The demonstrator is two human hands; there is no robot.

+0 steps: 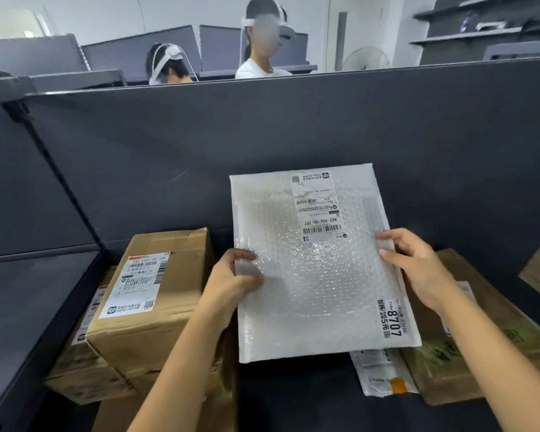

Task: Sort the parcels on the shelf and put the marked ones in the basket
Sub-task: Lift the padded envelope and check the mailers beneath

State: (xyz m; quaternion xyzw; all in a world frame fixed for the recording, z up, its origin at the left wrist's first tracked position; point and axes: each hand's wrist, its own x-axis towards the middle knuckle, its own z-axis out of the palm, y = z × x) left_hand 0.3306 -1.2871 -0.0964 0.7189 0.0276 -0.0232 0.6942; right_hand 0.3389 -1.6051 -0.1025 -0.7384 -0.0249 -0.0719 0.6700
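Person holds 1 bubble mailer (318,275) in both hands, centre of the head view, in front of the dark back panel (262,135) and over the shelf (293,400). Face toward the camera, top edge tipped away.
Left hand (234,275): fingers curled round the mailer's left edge, thumb pressed on the front. Firm pinch.
Right hand (418,269): pinches the right edge, thumb and forefinger on the front face, loosely bent. Other fingers: can't tell.
Shipping label (318,210) sits near the mailer's top and reads upside down from here. "8707" is printed sideways along the lower right edge.
The mailer's bottom edge overlaps a small white poly mailer (381,375) with an orange strip, lying flat on the shelf. Contact between the 2: can't tell.
Left of the hands: cardboard box (169,307), white label on its face, tilted, resting on a lower box (81,366).
Right, under the right forearm: flat brown parcel (487,332) with green print.
Behind the panel: 2 people wearing head-mounted rigs.
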